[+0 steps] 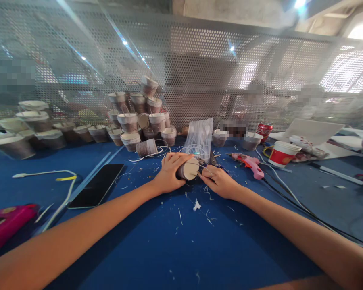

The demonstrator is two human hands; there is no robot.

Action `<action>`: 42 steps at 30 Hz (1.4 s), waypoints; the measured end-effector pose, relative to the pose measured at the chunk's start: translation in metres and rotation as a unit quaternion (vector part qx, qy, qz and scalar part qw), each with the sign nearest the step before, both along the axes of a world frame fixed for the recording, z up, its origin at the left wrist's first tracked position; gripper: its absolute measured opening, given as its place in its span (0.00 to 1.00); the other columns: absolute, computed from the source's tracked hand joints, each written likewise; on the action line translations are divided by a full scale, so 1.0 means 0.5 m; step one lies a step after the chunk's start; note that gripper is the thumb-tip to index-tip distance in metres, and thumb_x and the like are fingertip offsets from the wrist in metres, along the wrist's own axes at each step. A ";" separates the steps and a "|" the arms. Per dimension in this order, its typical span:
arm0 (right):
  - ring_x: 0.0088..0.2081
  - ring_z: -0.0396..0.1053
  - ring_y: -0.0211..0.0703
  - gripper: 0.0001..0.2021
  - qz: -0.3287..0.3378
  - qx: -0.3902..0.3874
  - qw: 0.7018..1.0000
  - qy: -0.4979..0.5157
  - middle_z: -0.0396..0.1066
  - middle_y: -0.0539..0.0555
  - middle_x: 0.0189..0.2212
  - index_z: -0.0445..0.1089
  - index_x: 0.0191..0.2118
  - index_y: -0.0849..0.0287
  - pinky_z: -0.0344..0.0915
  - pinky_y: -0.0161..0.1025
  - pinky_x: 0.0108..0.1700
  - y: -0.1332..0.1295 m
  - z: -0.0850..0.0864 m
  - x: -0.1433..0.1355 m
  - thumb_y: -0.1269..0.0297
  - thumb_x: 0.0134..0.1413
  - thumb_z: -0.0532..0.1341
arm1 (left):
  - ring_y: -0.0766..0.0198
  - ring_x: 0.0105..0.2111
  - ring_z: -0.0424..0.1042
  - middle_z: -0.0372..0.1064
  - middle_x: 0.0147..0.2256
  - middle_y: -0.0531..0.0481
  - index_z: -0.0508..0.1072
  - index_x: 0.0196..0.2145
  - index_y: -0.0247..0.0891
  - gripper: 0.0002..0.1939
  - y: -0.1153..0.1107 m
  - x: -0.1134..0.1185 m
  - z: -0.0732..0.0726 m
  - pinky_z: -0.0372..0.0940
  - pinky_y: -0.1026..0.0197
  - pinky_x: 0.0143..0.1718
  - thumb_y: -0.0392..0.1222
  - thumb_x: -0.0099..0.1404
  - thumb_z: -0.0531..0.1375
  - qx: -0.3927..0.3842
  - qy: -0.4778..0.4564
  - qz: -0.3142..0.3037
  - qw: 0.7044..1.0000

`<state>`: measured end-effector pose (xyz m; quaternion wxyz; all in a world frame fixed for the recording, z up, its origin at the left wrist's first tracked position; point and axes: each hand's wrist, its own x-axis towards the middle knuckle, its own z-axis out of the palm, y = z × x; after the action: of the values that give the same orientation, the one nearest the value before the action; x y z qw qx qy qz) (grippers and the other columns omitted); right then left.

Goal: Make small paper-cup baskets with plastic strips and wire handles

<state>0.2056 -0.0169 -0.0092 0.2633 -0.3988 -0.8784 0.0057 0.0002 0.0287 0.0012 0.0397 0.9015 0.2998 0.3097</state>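
A small round pot with a pale flat face (190, 169) lies tilted on its side above the blue table (169, 249). Wrapped around its left and upper side is my left hand (171, 171). My right hand (217, 180) is at the pot's right edge, its fingers pinched together near the rim beside a thin pale wire; what the fingertips hold is too small to tell. Just behind the hands stands a bundle of clear sticks (199, 135), with white wire loops to its left.
Stacked small pots (128, 123) stand at the back left. A black phone (97, 186) and a magenta glue gun (10, 221) lie left. A pink glue gun (251, 164), its cable and a red-white cup (282, 154) are right. White scraps dot the middle.
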 end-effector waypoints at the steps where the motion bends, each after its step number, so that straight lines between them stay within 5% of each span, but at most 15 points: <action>1: 0.27 0.57 0.36 0.13 0.000 -0.001 1.000 -0.001 0.57 0.50 0.21 0.55 0.22 0.58 0.56 0.35 0.32 0.001 0.000 0.000 0.68 0.58 0.46 | 0.53 0.47 0.54 0.59 0.50 0.50 0.56 0.54 0.46 0.38 0.000 0.000 0.000 0.48 0.50 0.50 0.32 0.43 0.57 0.000 0.000 0.001 1.000; 7: 0.26 0.56 0.35 0.13 -0.020 0.004 1.000 0.002 0.56 0.49 0.21 0.54 0.21 0.58 0.55 0.34 0.30 -0.002 0.000 -0.003 0.67 0.57 0.47 | 0.51 0.49 0.54 0.58 0.50 0.50 0.55 0.55 0.48 0.40 0.003 0.002 -0.002 0.47 0.48 0.51 0.32 0.43 0.58 -0.001 0.002 -0.003 1.000; 13: 0.25 0.54 0.35 0.13 -0.030 -0.015 0.998 0.055 0.57 0.49 0.23 0.54 0.24 0.57 0.55 0.35 0.28 -0.012 0.007 -0.001 0.56 0.52 0.52 | 0.54 0.51 0.56 0.57 0.50 0.47 0.52 0.55 0.43 0.39 0.006 -0.002 -0.002 0.50 0.50 0.53 0.31 0.45 0.57 -0.026 -0.049 -0.065 0.996; 18: 0.30 0.58 0.39 0.19 -0.022 -0.014 0.986 0.167 0.59 0.53 0.30 0.57 0.36 0.58 0.60 0.40 0.32 -0.013 0.003 0.015 0.47 0.49 0.52 | 0.54 0.52 0.57 0.55 0.53 0.44 0.51 0.55 0.40 0.38 0.012 0.000 0.002 0.53 0.48 0.53 0.30 0.45 0.58 -0.143 -0.162 -0.077 0.973; 24: 0.46 0.59 0.47 0.31 -0.018 -0.022 0.981 0.194 0.56 0.60 0.45 0.49 0.51 0.57 0.60 0.50 0.47 -0.017 0.000 0.003 0.50 0.44 0.60 | 0.55 0.50 0.60 0.58 0.51 0.42 0.52 0.52 0.40 0.37 -0.013 0.026 0.009 0.57 0.48 0.51 0.40 0.46 0.64 -0.287 -0.261 -0.109 0.915; 34: 0.50 0.56 0.51 0.31 -0.041 0.035 0.977 0.205 0.55 0.61 0.46 0.52 0.50 0.58 0.57 0.53 0.52 -0.017 -0.004 -0.011 0.60 0.39 0.65 | 0.53 0.54 0.57 0.53 0.54 0.40 0.47 0.55 0.42 0.43 -0.041 0.045 -0.008 0.56 0.46 0.53 0.46 0.46 0.66 -0.281 -0.247 -0.169 0.912; 38: 0.52 0.58 0.49 0.32 -0.024 -0.040 0.963 0.264 0.58 0.61 0.51 0.49 0.54 0.56 0.57 0.51 0.53 -0.009 -0.003 0.001 0.60 0.44 0.62 | 0.52 0.55 0.53 0.43 0.59 0.41 0.42 0.58 0.47 0.46 -0.029 0.030 0.007 0.59 0.46 0.51 0.47 0.48 0.65 -0.260 -0.188 -0.163 0.933; 42: 0.57 0.52 0.49 0.34 0.054 -0.133 0.954 0.262 0.53 0.59 0.56 0.44 0.58 0.55 0.51 0.51 0.57 -0.007 -0.006 0.005 0.60 0.47 0.60 | 0.52 0.55 0.53 0.46 0.57 0.43 0.45 0.58 0.50 0.45 -0.016 0.021 0.007 0.57 0.45 0.52 0.46 0.48 0.65 -0.203 -0.170 -0.140 0.954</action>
<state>0.2080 -0.0205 -0.0120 0.4285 -0.3662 -0.7901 0.2407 0.0109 0.0205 0.0048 0.3153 0.8415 0.2156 0.3820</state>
